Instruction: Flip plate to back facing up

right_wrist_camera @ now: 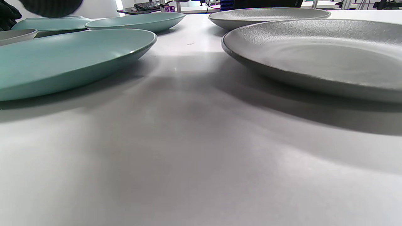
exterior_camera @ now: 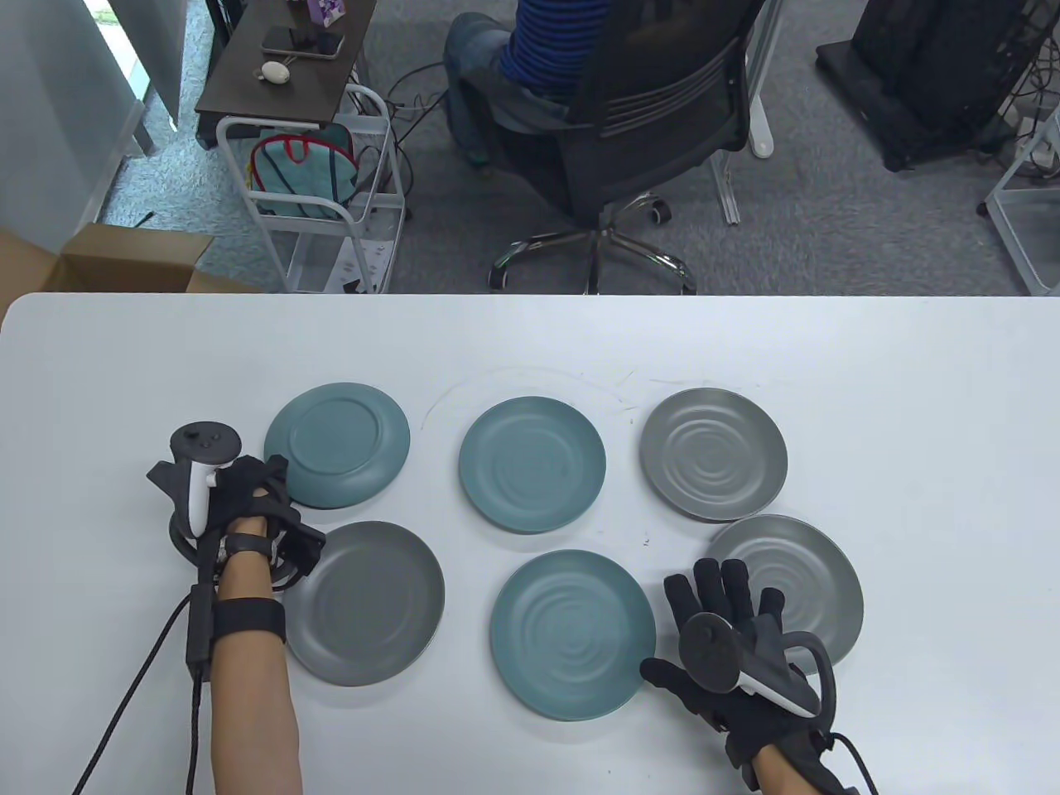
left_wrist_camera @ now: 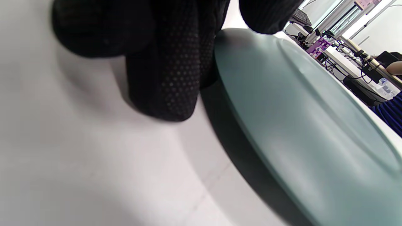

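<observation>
Plate (exterior_camera: 338, 443) at the far left of the table (exterior_camera: 530, 348), teal, lies with its back already up: the table view shows its raised foot ring, and the left wrist view shows the underside sloping down to a rim that meets the tabletop. The left hand (exterior_camera: 248, 505) sits at this plate's near-left edge; in the left wrist view its gloved fingers (left_wrist_camera: 176, 78) hang against the rim, one fingertip low beside it. Whether they press the rim or merely touch it cannot be told, and no grip around the plate is visible.

Judged from this layout, the flip of this plate appears complete or in its final release, the hand being about to let go.

Five other plates lie face up: a teal one (exterior_camera: 532, 464) and a grey one (exterior_camera: 714, 454) in the far row, and a grey (exterior_camera: 368, 604), a teal (exterior_camera: 573, 633) and a grey (exterior_camera: 799, 580) in the near row. The right hand (exterior_camera: 729, 638) rests flat between the last two, fingers spread wide, holding nothing.

The next move probably calls for withdrawing the left fingers from the rim without dragging the plate, then choosing a face-up plate and working a fingertip under its low edge.
</observation>
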A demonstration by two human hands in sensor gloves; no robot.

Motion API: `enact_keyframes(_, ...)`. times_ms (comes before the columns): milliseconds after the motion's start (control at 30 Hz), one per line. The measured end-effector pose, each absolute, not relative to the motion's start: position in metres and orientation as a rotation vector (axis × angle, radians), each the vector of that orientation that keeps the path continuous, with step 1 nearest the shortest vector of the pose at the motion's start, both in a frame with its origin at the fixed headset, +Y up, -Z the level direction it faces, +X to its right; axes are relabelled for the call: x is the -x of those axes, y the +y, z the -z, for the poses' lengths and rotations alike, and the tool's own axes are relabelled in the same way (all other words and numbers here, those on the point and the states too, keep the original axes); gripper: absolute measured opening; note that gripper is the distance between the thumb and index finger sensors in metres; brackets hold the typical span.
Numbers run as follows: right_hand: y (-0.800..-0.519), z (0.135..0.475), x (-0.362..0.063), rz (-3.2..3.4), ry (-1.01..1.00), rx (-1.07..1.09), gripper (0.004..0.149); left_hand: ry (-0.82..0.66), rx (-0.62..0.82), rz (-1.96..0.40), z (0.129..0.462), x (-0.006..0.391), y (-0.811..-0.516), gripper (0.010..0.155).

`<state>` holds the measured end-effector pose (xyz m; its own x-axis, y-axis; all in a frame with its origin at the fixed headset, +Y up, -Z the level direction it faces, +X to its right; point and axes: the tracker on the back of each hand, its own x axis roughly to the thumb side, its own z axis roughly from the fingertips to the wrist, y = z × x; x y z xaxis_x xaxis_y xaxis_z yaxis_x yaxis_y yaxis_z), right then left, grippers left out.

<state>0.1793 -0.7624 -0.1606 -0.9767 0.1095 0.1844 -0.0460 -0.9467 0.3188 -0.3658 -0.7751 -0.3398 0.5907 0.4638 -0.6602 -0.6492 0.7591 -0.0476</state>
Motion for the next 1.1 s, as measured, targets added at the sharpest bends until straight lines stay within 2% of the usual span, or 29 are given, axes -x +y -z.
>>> enact_keyframes(500, -0.762, 0.160, -0.178, -3.009, 0.489, -0.319, 0.094, 0.632, 0.332, -0.454, 0.342, 0.354, -0.760, 0.069)
enact_keyframes(667, -0.762, 0.160, -0.178, -3.005, 0.489, -0.323, 0.094, 0.598, 0.333, -0.446, 0.334, 0.350, -0.751, 0.072)
enact_keyframes(933, -0.763, 0.160, -0.177, -3.005, 0.492, -0.316, 0.094, 0.398, 0.310, -0.379, 0.301, 0.323, -0.717, 0.078)
enact_keyframes(1100, -0.762, 0.160, -0.178, -3.005, 0.482, -0.317, 0.094, 0.219, 0.320, -0.249, 0.268, 0.288, -0.706, 0.078)
